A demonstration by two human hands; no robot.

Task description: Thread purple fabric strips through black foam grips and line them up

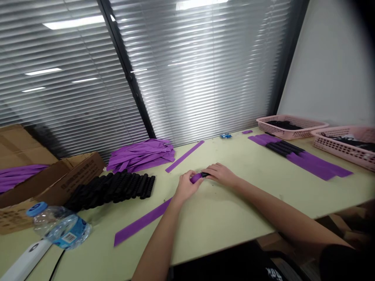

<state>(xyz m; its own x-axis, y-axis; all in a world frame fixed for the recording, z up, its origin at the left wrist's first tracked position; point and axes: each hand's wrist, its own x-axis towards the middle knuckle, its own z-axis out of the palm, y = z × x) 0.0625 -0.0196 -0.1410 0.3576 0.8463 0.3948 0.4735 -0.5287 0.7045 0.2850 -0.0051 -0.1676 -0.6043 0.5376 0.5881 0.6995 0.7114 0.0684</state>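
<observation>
Carton [70, 180] — purple strips [22, 174] inside; pink baskets [278, 132] — black items [283, 125].

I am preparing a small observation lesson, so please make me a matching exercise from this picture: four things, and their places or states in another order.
Things:
1. pile of purple strips
2. pink baskets
3. bottle
4. small black piece

Places or states:
a. in the right hand
b. closed with a blue cap
c. just in front of the blinds
d. toward the right end of the table

Pairs: 1-c, 2-d, 3-b, 4-a
</observation>
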